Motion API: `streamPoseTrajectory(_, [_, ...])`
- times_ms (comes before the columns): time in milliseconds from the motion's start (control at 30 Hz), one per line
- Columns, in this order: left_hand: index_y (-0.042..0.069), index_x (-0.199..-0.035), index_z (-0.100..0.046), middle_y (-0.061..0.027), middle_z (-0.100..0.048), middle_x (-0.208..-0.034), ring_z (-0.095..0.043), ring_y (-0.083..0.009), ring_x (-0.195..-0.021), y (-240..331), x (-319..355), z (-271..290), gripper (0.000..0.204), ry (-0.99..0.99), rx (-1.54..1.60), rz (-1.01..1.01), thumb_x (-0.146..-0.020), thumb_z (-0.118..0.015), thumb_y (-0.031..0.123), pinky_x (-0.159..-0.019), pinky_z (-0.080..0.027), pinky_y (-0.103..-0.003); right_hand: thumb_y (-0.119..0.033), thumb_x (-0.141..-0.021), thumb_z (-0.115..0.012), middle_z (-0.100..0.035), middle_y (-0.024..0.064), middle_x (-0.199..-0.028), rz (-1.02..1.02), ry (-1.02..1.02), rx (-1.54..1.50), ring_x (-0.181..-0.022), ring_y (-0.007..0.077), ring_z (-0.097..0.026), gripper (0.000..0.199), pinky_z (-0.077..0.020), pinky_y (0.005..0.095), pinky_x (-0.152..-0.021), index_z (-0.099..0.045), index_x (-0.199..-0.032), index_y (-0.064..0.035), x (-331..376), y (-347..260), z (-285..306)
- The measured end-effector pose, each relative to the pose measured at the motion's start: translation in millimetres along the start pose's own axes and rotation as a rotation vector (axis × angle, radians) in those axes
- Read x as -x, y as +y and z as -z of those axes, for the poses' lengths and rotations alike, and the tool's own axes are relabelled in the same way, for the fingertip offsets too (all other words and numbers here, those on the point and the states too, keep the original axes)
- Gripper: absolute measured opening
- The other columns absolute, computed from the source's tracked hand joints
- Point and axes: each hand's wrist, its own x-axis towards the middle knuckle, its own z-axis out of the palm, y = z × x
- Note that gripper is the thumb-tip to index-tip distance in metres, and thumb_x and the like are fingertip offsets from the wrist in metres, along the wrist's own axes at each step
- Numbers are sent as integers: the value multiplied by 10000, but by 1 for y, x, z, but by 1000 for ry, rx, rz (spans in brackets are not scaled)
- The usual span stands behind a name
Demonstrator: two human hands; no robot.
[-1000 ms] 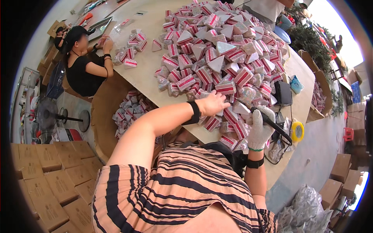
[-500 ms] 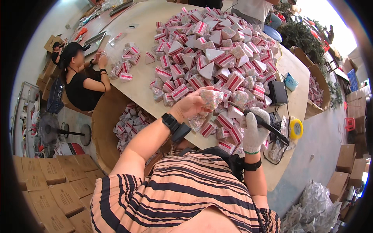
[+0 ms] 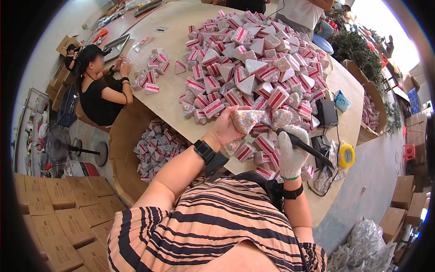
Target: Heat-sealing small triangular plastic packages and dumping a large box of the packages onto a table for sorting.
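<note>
My left hand (image 3: 226,128) grips a small clear triangular packet (image 3: 247,119) filled with coloured sprinkles, holding it above the table's near edge. My right hand (image 3: 290,152), in a white knit glove, is shut around a black corded hand tool (image 3: 304,146) whose tip points at the packet. A large heap of red-and-white striped triangular packets (image 3: 253,59) covers the wooden table (image 3: 181,50) just beyond both hands. A black watch sits on my left wrist.
A seated person in black (image 3: 97,86) handles packets at the table's left side. A big round cardboard bin (image 3: 156,147) below holds more packets. A yellow tape roll (image 3: 346,155) and black box (image 3: 327,112) lie right. Cardboard cartons (image 3: 59,213) stack lower left.
My left hand has picked a sprinkle packet out of the heap and drawn it back toward the tool in my right hand. My view has swung slightly right.
</note>
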Motion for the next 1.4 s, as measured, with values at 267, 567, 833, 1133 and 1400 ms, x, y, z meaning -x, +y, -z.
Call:
streamPoseTrajectory(267, [42,-1243,-515,-152,-574,-1217,-608,-252,-979,1,-1,-4,443,-15,-4,21,-938,-400,342,-792,-517,-427,8,-836,-648,-592,28,-888,-38,-11,-85,-666,74,-561,182,-460,208,-563,-583,-1001,-34,1,-1,-2])
streamPoseTrajectory(567, [40,-1234,-523,-142,-590,-1190,-612,-244,-950,0,-1,-7,445,-19,-22,22,-935,-392,343,-743,-513,-399,9,-839,-647,-595,22,-889,-33,-2,-76,-684,76,-562,191,-460,212,-566,-582,-1013,-39,2,-2,-2])
streamPoseTrajectory(833, [42,-1232,-528,-144,-592,-1199,-620,-242,-939,0,1,-9,447,13,-31,22,-934,-396,346,-751,-516,-401,12,-844,-640,-601,30,-882,-60,-22,-104,-674,82,-566,192,-459,215,-562,-581,-1018,-41,4,1,-1])
streamPoseTrajectory(1133, [39,-1228,-529,-154,-589,-1200,-622,-246,-944,0,3,-8,444,-7,-35,43,-933,-390,340,-773,-518,-412,19,-805,-672,-611,43,-952,-194,-28,-194,-845,105,-585,206,-478,246,-751,-616,-998,-29,7,-6,1])
streamPoseTrajectory(1400, [14,-1210,-529,-159,-590,-1190,-622,-231,-963,2,1,-7,437,-61,-53,99,-935,-379,318,-818,-529,-388,-1,-803,-679,-620,36,-932,-180,-94,-103,-836,102,-581,197,-473,247,-749,-619,-989,-32,6,-13,6])
